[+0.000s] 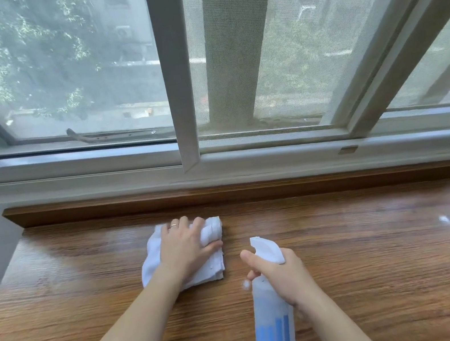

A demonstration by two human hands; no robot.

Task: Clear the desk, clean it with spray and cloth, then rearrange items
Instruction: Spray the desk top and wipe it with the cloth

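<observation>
The wooden desk (381,248) has a glossy brown top with long horizontal grain, and a raised wooden ledge (222,193) runs along its far edge. Near the middle of the top, toward 11 o'clock from the frame's centre bottom, lies a white cloth (155,260), soft and folded into a rough rectangle, its far right end bunched into a roll. The left hand (185,245) lies on top of it, fingers curled over the rolled end and thumb tucked against the cloth's near side, gripping it; a thin ring (174,225) sits on one finger. Just to the right, at about 1 o'clock from the bottom centre, the right hand (281,274) grips the neck of a spray bottle (272,327), a translucent plastic cylinder with blue vertical stripes and a white angular trigger head. Behind the desk stands a white-framed window (179,88) with a mesh screen (314,34).
</observation>
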